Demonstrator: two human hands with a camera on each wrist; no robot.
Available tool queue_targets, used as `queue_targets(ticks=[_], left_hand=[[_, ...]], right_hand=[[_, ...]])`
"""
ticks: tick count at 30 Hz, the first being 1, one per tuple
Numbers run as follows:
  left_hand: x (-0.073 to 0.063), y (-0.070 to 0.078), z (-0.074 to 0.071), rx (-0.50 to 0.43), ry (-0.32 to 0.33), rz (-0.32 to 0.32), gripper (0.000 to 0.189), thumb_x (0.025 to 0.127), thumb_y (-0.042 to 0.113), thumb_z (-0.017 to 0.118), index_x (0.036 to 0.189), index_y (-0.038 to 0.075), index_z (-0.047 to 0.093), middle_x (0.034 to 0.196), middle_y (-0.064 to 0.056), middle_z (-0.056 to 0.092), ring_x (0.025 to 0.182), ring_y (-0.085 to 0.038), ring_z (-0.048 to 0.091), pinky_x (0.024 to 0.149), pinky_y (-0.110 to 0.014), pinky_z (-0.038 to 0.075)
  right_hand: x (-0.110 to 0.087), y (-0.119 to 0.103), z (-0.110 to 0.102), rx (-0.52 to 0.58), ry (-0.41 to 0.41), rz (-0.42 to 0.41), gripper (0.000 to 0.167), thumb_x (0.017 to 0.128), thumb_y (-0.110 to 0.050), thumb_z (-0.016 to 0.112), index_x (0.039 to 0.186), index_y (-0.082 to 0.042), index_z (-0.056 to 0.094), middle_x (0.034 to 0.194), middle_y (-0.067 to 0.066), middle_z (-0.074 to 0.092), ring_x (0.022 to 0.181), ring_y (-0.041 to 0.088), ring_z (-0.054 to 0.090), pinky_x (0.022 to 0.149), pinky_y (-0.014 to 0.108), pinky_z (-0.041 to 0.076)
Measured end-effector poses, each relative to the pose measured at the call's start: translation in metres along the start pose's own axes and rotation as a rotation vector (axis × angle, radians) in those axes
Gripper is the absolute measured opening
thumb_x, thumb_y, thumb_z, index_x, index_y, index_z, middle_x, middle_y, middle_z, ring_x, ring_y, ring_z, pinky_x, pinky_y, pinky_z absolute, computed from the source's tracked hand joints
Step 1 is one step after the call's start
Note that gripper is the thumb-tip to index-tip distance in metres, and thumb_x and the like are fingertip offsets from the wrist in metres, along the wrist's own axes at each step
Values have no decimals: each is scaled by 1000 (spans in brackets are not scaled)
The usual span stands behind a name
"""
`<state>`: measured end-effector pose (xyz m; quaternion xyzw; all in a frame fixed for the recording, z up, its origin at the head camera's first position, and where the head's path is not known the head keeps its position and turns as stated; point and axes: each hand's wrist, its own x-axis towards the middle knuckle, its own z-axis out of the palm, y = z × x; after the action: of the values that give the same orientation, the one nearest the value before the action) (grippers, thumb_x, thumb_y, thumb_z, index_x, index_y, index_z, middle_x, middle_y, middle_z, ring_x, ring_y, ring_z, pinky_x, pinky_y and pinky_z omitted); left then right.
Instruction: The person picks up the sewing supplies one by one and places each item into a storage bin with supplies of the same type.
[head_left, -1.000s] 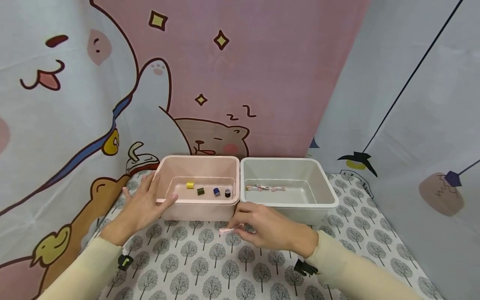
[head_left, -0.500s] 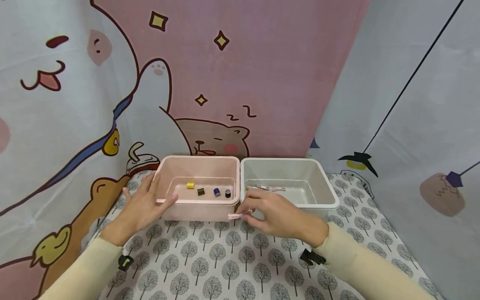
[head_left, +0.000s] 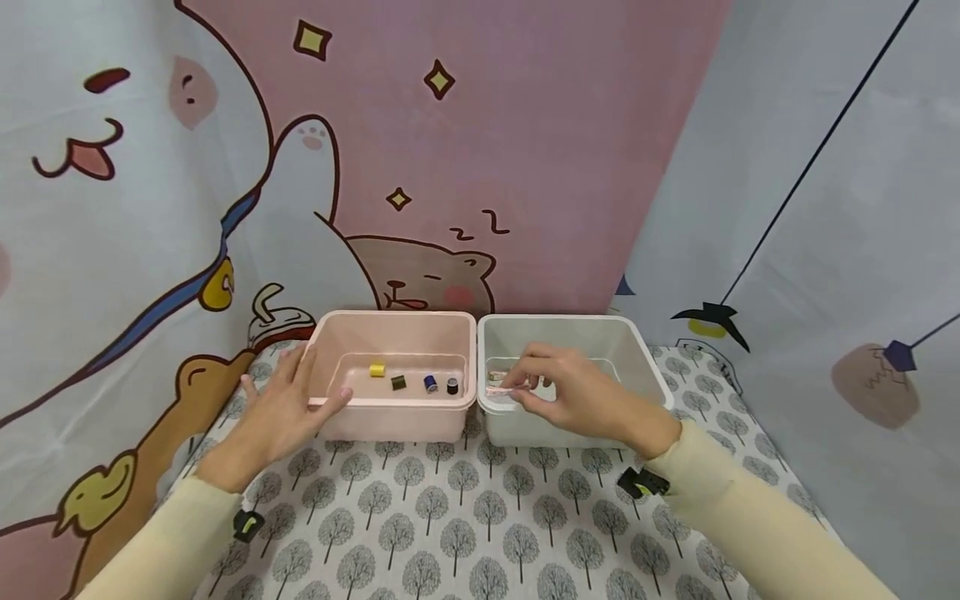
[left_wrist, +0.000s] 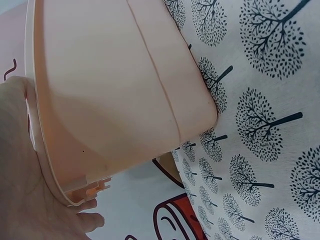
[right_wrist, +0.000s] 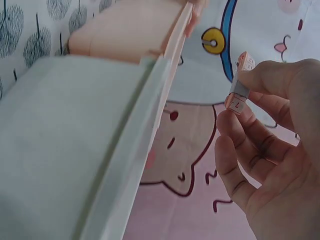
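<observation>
My right hand (head_left: pixel 573 392) pinches a small folded tape measure (right_wrist: pixel 236 104) between thumb and fingertips. It is pinkish, with printed numbers and a pale band around its middle. In the head view the hand is over the front left part of the pale grey-white bin (head_left: pixel 558 432), above its rim in the right wrist view. Another small folded strip (head_left: pixel 497 376) shows in that bin, partly covered by the hand. My left hand (head_left: pixel 273 417) rests at the front left corner of the pink bin (head_left: pixel 397 423), fingers extended along the rim.
Inside the pink bin lie thread spools: yellow (head_left: pixel 377 370), dark green (head_left: pixel 398 382), blue (head_left: pixel 430 383) and black (head_left: pixel 452 386). Both bins stand side by side on a tree-patterned cloth (head_left: pixel 457 533). A cartoon-printed curtain (head_left: pixel 547 167) hangs behind them.
My right hand has carried the tape measure from in front of the bins, up and rightward, to over the grey-white bin. My left hand stays at the pink bin.
</observation>
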<state>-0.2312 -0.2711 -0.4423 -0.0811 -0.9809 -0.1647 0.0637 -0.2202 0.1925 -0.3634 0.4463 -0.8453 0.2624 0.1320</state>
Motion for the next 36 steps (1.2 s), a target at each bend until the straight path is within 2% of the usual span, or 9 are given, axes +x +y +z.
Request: queue_targets(ticks=[4, 8, 14, 23, 27, 32, 36], left_hand=[[0, 1, 0, 6, 6, 7, 113, 113, 80, 49, 188, 5, 11, 193, -34, 12, 176, -69, 13, 121, -105, -6], [1, 3, -1, 11, 12, 9, 113, 113, 80, 49, 187, 4, 12, 193, -34, 13, 176, -67, 14, 121, -105, -6], [1, 3, 0, 9, 8, 7, 112, 113, 81, 47, 188, 5, 11, 194, -33, 11, 177, -67, 12, 123, -104, -7], [1, 1, 1, 20, 13, 7, 113, 113, 80, 48, 187, 4, 11, 193, -34, 12, 176, -68, 13, 122, -105, -6], [1, 1, 1, 20, 22, 8, 113, 113, 80, 49, 187, 2, 13, 192, -35, 14, 176, -67, 14, 122, -105, -5], [1, 1, 1, 15, 18, 3, 113, 113, 80, 49, 187, 3, 12, 193, -34, 13, 177, -67, 13, 122, -104, -6], [0, 1, 1, 19, 17, 2, 112, 113, 80, 48, 187, 4, 12, 193, -34, 13, 177, -65, 13, 122, -104, -5]], right_hand=[[-1, 11, -9, -2, 12, 24, 16, 103, -6, 87, 115, -16, 89, 105, -7, 80, 94, 5, 73, 82, 35, 69], [-1, 22, -18, -32, 15, 42, 16, 103, -4, 86, 114, -16, 89, 105, -5, 81, 93, 6, 72, 79, 32, 67], [-2, 38, -30, -104, 11, 99, 15, 105, -8, 86, 112, -22, 89, 103, -9, 79, 91, 8, 72, 75, 31, 63], [-4, 60, -40, -129, -5, 177, 14, 107, -12, 86, 115, -23, 90, 102, -9, 80, 89, 7, 70, 79, 40, 68], [-5, 70, -43, -132, 2, 193, 12, 105, -12, 87, 113, -21, 90, 101, -9, 81, 87, 7, 70, 78, 36, 66], [-5, 80, -48, -124, 5, 207, 11, 105, -8, 87, 111, -17, 90, 99, -4, 82, 86, 11, 72, 77, 37, 66], [-7, 90, -52, -130, -3, 240, 11, 105, -8, 87, 111, -16, 89, 99, -2, 82, 86, 13, 74, 71, 26, 61]])
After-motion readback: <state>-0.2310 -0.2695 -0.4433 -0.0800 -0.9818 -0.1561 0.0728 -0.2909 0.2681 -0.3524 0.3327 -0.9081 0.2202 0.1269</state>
